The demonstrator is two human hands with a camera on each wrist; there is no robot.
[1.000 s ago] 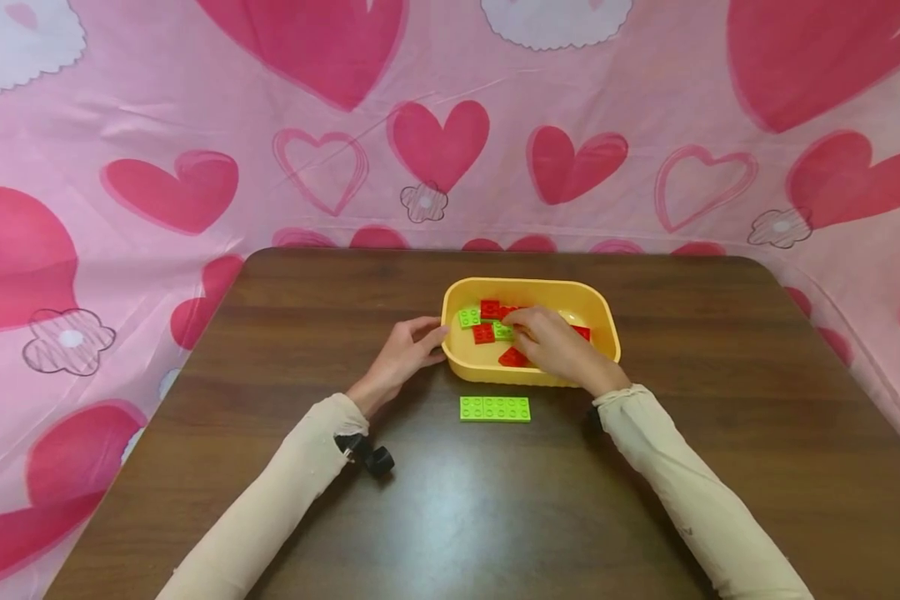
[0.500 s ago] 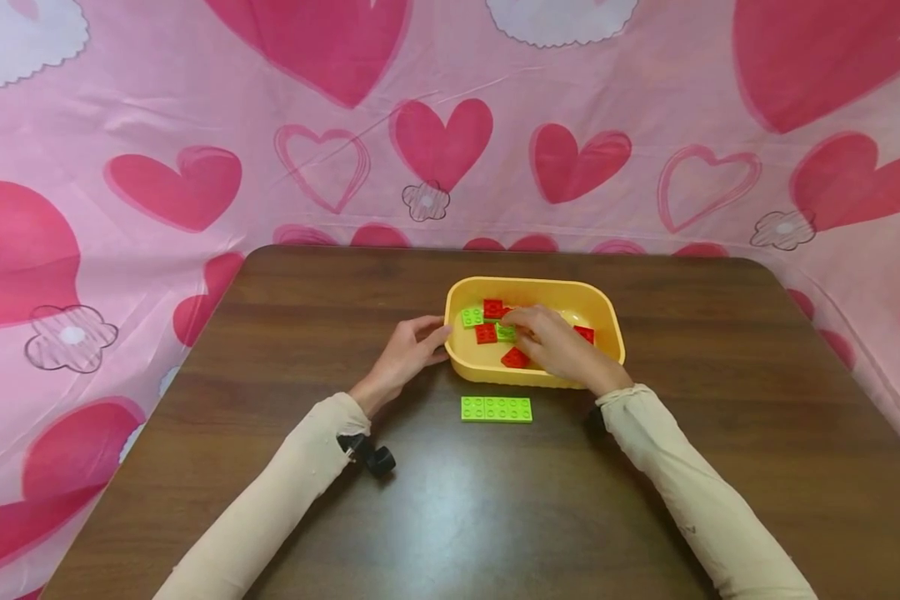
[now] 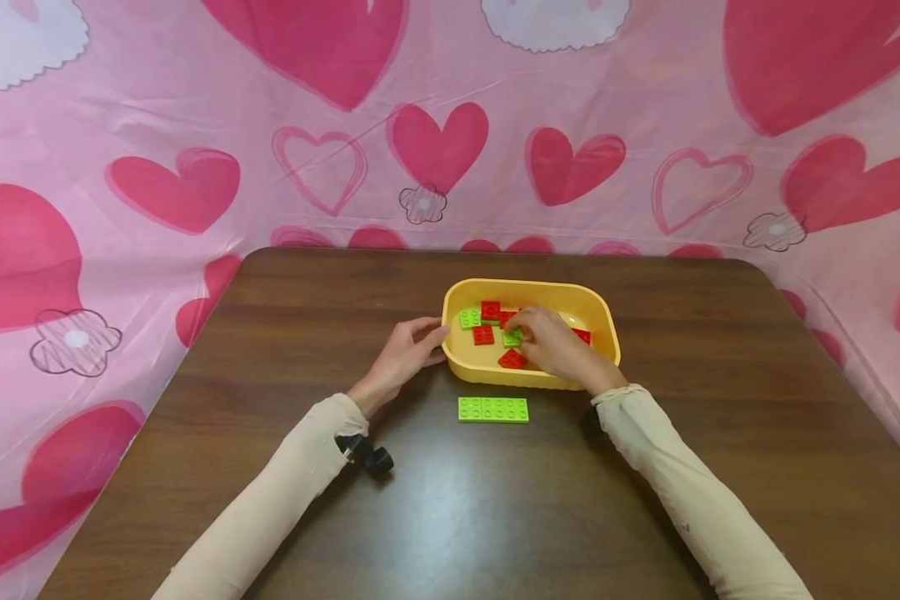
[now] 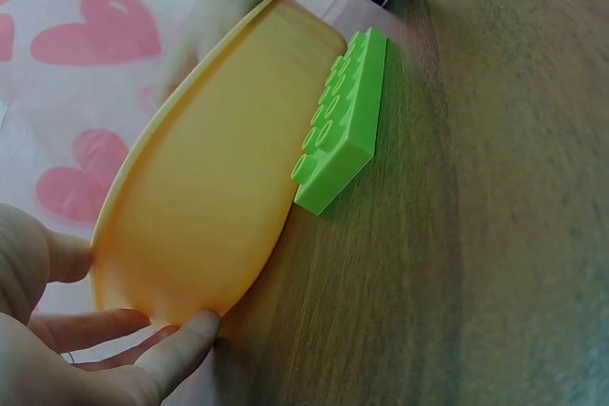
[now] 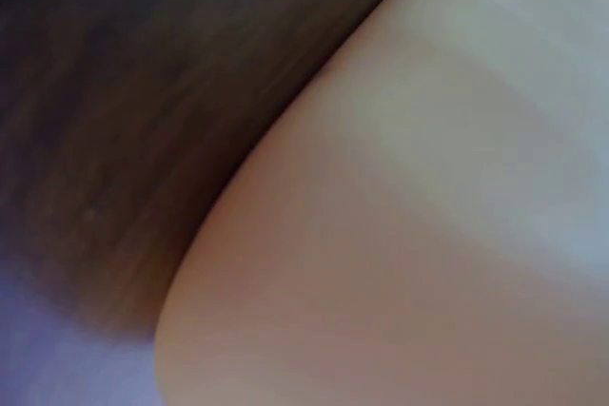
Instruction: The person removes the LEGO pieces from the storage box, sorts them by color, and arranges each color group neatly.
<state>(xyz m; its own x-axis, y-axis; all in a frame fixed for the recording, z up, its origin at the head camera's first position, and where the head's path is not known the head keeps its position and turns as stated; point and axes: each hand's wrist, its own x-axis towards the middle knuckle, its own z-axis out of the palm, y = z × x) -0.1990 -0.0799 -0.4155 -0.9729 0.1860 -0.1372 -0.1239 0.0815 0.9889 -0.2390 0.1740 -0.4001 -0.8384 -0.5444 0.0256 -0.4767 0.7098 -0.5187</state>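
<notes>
Well above the left hand (image 3: 402, 357) and right hand (image 3: 558, 343), the head view looks forward and down. The tilted left-wrist view peers closely past its hand at the yellow tub (image 4: 209, 168), which both share; the right-wrist view faces a near, blurred surface (image 5: 400, 225).

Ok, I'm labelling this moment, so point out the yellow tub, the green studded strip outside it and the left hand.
Yellow tub (image 4: 211, 154): left wrist view, middle of its outer wall.
Green studded strip (image 3: 493, 409): head view, middle of its studded top.
Left hand (image 3: 402, 354): head view, back of the hand.
</notes>
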